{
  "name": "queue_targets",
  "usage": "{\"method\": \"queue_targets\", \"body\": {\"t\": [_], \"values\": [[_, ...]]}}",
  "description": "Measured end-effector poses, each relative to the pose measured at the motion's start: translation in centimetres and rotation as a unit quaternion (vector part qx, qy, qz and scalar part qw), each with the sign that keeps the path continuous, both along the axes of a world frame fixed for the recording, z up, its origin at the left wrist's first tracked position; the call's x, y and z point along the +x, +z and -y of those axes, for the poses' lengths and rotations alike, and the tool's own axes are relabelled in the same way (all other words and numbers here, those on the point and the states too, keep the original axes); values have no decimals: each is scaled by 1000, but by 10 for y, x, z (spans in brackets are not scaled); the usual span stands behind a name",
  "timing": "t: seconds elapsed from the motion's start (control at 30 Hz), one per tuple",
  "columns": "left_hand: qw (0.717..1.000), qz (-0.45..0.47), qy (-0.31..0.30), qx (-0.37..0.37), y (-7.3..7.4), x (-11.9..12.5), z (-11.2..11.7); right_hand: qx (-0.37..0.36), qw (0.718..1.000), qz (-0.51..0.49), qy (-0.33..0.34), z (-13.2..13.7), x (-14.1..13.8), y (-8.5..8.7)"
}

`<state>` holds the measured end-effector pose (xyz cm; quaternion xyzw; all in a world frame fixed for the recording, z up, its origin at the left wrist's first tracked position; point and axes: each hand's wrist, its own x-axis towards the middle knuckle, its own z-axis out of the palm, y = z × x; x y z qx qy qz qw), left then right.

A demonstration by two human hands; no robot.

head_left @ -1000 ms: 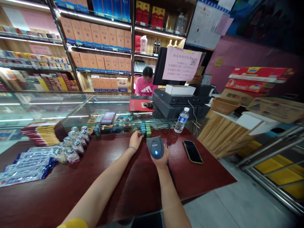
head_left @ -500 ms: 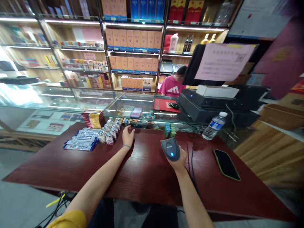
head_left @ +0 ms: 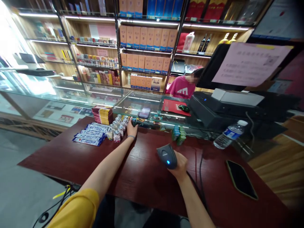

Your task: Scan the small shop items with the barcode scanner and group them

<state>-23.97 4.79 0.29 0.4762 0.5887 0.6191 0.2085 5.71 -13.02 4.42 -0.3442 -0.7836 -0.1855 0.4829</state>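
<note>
Above the table point(head_left: 144, 164), the right hand point(head_left: 180, 164) has its fingers wrapped around a scanner point(head_left: 167, 156). The left hand point(head_left: 131, 129) meets a container point(head_left: 134, 121) beside jars point(head_left: 117, 135); I can't tell whether its fingers grip.

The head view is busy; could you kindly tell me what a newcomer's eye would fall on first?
Probably the dark scanner with its glowing blue light, held in the right hand over the dark red table. Next, perhaps, the bright pink shirt beyond the glass counter. The left hand, close beside the small jars, may come third.
</note>
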Motion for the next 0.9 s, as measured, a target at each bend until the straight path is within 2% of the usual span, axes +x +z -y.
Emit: {"method": "queue_targets", "body": {"t": [0.13,0.27,0.37,0.47,0.57,0.67,0.73,0.8,0.9], "values": [[996,-41,69,-28,-1,5,-11,-7,1000,11,-3,-3,-6,2],[991,-64,92,-68,-2,8,-15,-28,999,28,-8,-6,-10,-2],[994,-46,80,-51,0,10,-11,-31,999,40,-15,-7,-11,-8],[1000,-19,16,-7,2,13,2,-25,998,50,-37,-9,-12,-12],[992,84,-92,-8,5,15,26,-13,997,51,-62,-11,-14,-14],[946,225,-225,-65,7,12,56,-17,995,65,-68,-11,-17,-16],[908,293,-283,-95,8,6,73,-46,993,94,-59,-9,-19,-17],[884,334,-308,-108,9,0,84,-83,987,131,-44,-6,-22,-19],[870,362,-312,-120,9,-5,89,-115,977,176,-25,0,-27,-21]]}}
